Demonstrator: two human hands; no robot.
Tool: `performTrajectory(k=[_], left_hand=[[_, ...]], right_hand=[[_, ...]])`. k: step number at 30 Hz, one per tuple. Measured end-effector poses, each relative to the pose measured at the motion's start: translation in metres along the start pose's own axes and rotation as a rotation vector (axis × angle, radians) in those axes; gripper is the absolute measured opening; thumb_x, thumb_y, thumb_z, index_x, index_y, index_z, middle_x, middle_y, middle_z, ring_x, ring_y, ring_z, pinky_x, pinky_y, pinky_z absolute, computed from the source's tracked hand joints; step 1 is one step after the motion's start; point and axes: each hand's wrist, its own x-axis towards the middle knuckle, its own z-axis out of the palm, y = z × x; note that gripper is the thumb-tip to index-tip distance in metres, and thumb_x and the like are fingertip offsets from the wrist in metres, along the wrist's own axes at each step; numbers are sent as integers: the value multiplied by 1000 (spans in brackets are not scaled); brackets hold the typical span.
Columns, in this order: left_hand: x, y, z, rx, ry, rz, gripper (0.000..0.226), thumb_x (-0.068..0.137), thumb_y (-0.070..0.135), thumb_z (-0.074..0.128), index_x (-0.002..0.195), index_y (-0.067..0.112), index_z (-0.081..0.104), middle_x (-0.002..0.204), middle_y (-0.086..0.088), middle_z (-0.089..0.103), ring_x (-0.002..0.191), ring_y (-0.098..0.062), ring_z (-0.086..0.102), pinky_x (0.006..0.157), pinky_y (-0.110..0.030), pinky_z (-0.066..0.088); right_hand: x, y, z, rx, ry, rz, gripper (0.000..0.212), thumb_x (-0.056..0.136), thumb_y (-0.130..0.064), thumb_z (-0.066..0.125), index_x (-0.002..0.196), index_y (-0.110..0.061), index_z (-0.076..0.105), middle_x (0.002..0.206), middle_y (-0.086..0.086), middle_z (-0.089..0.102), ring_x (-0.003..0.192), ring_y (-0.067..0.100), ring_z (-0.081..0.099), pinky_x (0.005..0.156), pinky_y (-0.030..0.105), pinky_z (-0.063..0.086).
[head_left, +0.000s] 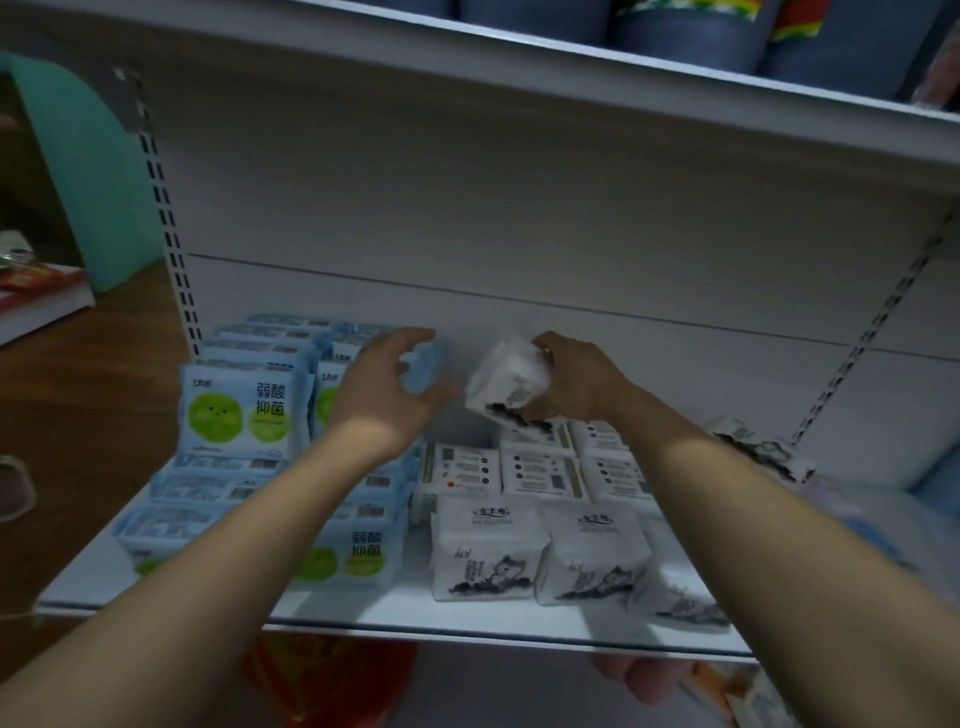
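While the right hand (576, 379) grips it, fingers curled over the top and thumb below, the white soft-plastic pack with black ink-wash print (511, 382) hangs tilted in the air, printed end down. It is above the back rows of white stock and close to the pale grey back panel (519, 223). Judged: it is headed for a gap at the rear, behind the flat white packs lying label-up (462, 467); the tilt suits sliding it in end first. Left hand (387, 387) is spread, fingers loosely curved, holding nothing. It hovers just beside the rearmost pale blue packs with green circles (239, 410), probably to keep that stack from leaning into the gap. Front row of standing white packs (488, 551) faces outward, ink-wash figure showing, so the face reads from the aisle. A word like "koi" sits on them, soft; the brand characters along their top are too blurred. Blue packs read 弱酸抑菌 clearly; those lying flat show barcodes. One stray ink-print pack (763, 452) lies askew at far right, apart from the rows. All rest on a white metal shelf (467, 623). Blue rolls with rainbow bands (685, 31) stand on the shelf above. Slotted steel upright (171, 234) at left, brown wooden surface (78, 389) beyond.
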Motion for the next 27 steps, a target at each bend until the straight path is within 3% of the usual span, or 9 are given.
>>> performTrajectory(k=[3, 7, 11, 14, 18, 20, 24, 27], left_hand=[[-2, -18, -19, 394, -61, 103, 44, 87, 35, 70, 128, 31, 56, 138, 4, 47, 129, -22, 38, 102, -33, 35], [0, -35, -33, 832, -73, 162, 61, 88, 48, 62, 143, 40, 37, 155, 3, 25, 140, -27, 15, 107, -43, 18], [5, -46, -33, 960, -92, 192, 72, 87, 51, 61, 148, 40, 25, 160, 1, 12, 145, -29, 7, 107, -48, 15], [8, -54, -29, 1028, -150, 196, 73, 89, 52, 58, 150, 39, 20, 160, -1, 14, 145, -29, 12, 109, -50, 18], [9, -58, -22, 1078, -155, 215, 70, 91, 52, 54, 149, 37, 19, 157, 0, 21, 143, -28, 18, 108, -49, 19], [9, -58, -21, 1062, -150, 213, 71, 90, 52, 55, 149, 36, 19, 156, 0, 22, 142, -27, 20, 108, -48, 19], [7, -54, -20, 1024, -154, 185, 72, 91, 51, 54, 150, 32, 17, 157, -2, 19, 143, -27, 17, 110, -48, 16], [3, -41, -9, 972, -158, 216, 67, 93, 49, 52, 149, 31, 21, 158, -1, 18, 144, -25, 15, 112, -45, 15]], right_hand=[[13, 14, 27, 148, 33, 117, 70, 69, -31, 85, 126, -12, 50, 124, 6, 59, 104, 20, 55, 78, 23, 38], [40, 0, 52, 210, 2, 44, 77, 70, -26, 85, 135, -13, 45, 131, 7, 57, 114, 22, 55, 82, 20, 36], [56, 2, 76, 80, -88, 29, 83, 69, -27, 85, 139, -14, 42, 135, 8, 53, 119, 26, 52, 87, 23, 37], [63, 2, 93, -96, -133, 28, 86, 73, -37, 81, 145, -20, 37, 142, 6, 47, 126, 25, 46, 102, 34, 39], [68, -4, 110, -385, -62, -11, 84, 73, -47, 76, 145, -27, 38, 138, 11, 42, 127, 29, 40, 105, 40, 31], [65, -2, 112, -353, -10, 6, 86, 70, -44, 80, 143, -25, 39, 136, 12, 37, 126, 31, 36, 105, 39, 29], [60, 12, 88, -225, 22, 26, 60, 77, -27, 76, 131, -25, 51, 137, 10, 42, 126, 28, 37, 104, 36, 28], [52, 31, 69, -259, -92, 52, 64, 78, -27, 76, 136, -24, 47, 137, 9, 44, 126, 27, 43, 105, 37, 32]])
